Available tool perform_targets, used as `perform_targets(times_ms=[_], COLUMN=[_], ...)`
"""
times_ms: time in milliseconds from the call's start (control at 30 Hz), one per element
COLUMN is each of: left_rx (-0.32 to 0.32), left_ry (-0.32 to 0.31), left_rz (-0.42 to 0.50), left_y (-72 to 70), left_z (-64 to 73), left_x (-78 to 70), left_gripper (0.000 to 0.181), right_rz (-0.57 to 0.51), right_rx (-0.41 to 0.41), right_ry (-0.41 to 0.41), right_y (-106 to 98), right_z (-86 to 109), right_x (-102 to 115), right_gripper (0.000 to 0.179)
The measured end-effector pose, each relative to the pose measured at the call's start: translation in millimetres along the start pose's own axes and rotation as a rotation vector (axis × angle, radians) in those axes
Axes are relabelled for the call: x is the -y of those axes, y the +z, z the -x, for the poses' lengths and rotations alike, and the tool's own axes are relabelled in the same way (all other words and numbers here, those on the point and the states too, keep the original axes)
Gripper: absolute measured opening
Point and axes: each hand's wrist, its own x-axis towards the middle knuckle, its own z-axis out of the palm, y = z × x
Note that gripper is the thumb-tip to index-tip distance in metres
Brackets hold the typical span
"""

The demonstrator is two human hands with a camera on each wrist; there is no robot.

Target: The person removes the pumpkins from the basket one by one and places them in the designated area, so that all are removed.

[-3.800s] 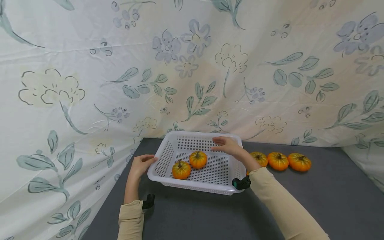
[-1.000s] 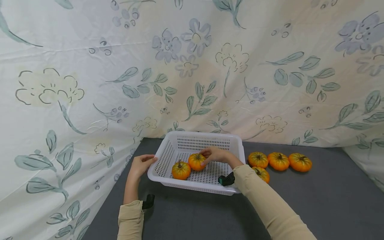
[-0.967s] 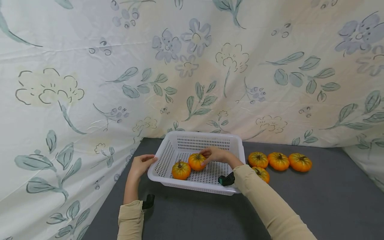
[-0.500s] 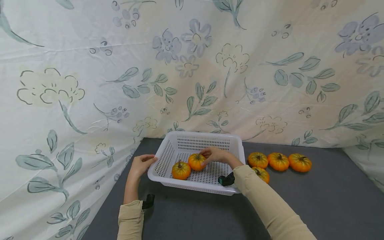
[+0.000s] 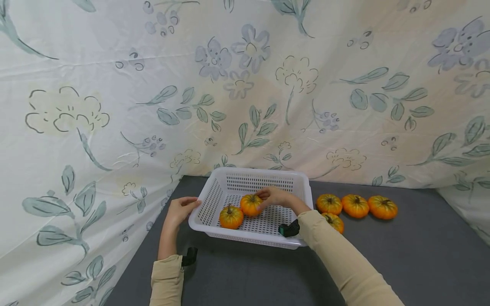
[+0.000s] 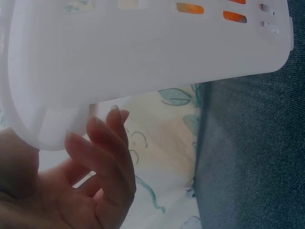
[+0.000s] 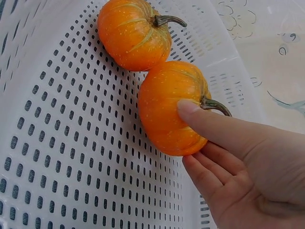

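Note:
A white perforated plastic basket (image 5: 245, 237) stands on the dark table with two small orange pumpkins in it. My left hand (image 5: 180, 211) holds its left rim, thumb over the edge; the left wrist view shows the other fingers curled under the rim (image 6: 21, 114). Inside the basket my right hand (image 5: 278, 197) grips the rear pumpkin (image 5: 250, 205) from its right side. In the right wrist view the thumb presses that pumpkin (image 7: 167, 112) near its green stem, with fingers at its lower side. The other pumpkin (image 5: 231, 217) sits right against it, front left.
To the right of the basket, several more pumpkins lie on the table (image 5: 413, 255): one at the near side (image 5: 334, 222), the others in a row behind, ending with the rightmost pumpkin (image 5: 383, 207). A flowered cloth (image 5: 245, 140) hangs behind the table and along its left.
Since the oldest frame my right hand has come left and down from the basket's back right onto the rear pumpkin. Over the last second both hands stay nearly still.

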Motion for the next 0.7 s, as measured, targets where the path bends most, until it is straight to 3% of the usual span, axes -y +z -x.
perform_targets(times_ms=[700], left_rx=[-0.008], left_ry=[0.008], left_rz=[0.015], left_y=[0.7], left_z=[-0.7], left_x=[-0.7], left_gripper=[0.042], right_rz=[-0.069], right_rx=[-0.054], right_ry=[-0.008], right_y=[-6.9], right_z=[4.7], right_x=[8.8], right_gripper=[0.063])
